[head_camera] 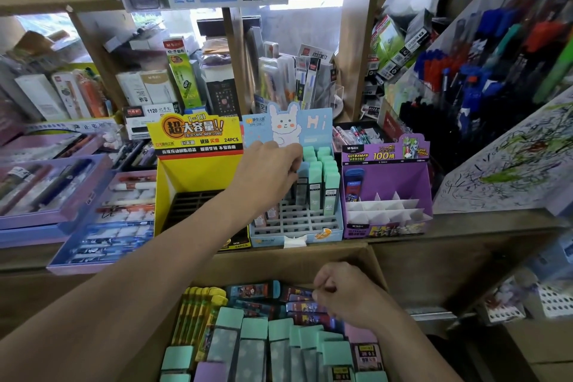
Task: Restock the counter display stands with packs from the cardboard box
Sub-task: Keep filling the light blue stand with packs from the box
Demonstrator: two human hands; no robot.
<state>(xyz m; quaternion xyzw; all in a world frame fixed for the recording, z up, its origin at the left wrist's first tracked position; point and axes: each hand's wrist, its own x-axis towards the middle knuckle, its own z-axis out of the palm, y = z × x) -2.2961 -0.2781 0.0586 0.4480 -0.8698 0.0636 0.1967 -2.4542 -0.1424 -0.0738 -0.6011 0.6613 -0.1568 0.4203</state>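
Three display stands line the counter: a yellow stand (173, 186) with a bare black grid, a light-blue bunny stand (336, 226) holding green-capped packs (325, 177) at its back right, and a purple stand (415, 177) with one blue pack (355, 183). My left hand (266, 177) reaches into the blue stand and holds a pack at its slots, fingers curled round it. Below, the cardboard box (362, 257) holds green-capped, yellow and dark packs. My right hand (344, 291) is in the box, fingers pinching a dark pack (300, 293) at the box's far side.
Purple and blue trays of pens (77, 195) lie on the counter to the left. A slanted, scribbled test board (511, 164) and racks of pens (459, 77) rise at the right. Shelves packed with stationery stand behind the stands.
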